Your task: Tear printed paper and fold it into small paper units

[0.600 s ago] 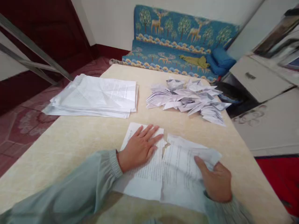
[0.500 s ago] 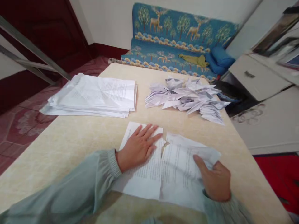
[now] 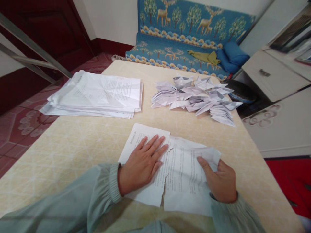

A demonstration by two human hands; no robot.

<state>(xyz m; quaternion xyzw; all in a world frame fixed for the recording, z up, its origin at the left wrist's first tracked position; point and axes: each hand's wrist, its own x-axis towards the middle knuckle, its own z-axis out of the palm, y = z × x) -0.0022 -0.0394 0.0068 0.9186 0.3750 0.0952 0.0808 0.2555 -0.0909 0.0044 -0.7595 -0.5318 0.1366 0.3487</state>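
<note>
A printed sheet lies torn in two on the beige table (image 3: pixel 73 145) in front of me. My left hand (image 3: pixel 142 163) rests flat, fingers stretched out, on the left piece (image 3: pixel 143 137). My right hand (image 3: pixel 220 179) grips the right piece (image 3: pixel 184 174) near its right edge, thumb on top and fingers curled around the lifted, folded-up corner. The ragged tear runs between the two hands, and the pieces almost touch along it.
A stack of printed sheets (image 3: pixel 97 94) lies at the table's far left. A heap of folded paper shapes (image 3: pixel 196 98) sits at the far right. Beyond the table stand a blue deer-patterned sofa (image 3: pixel 189 35) and, to the right, a white cabinet (image 3: pixel 272 77).
The tear has run down through the sheet's near edge, so the two pieces now lie apart. The right piece's far corner is pulled in closer. The view has tilted slightly downward.
</note>
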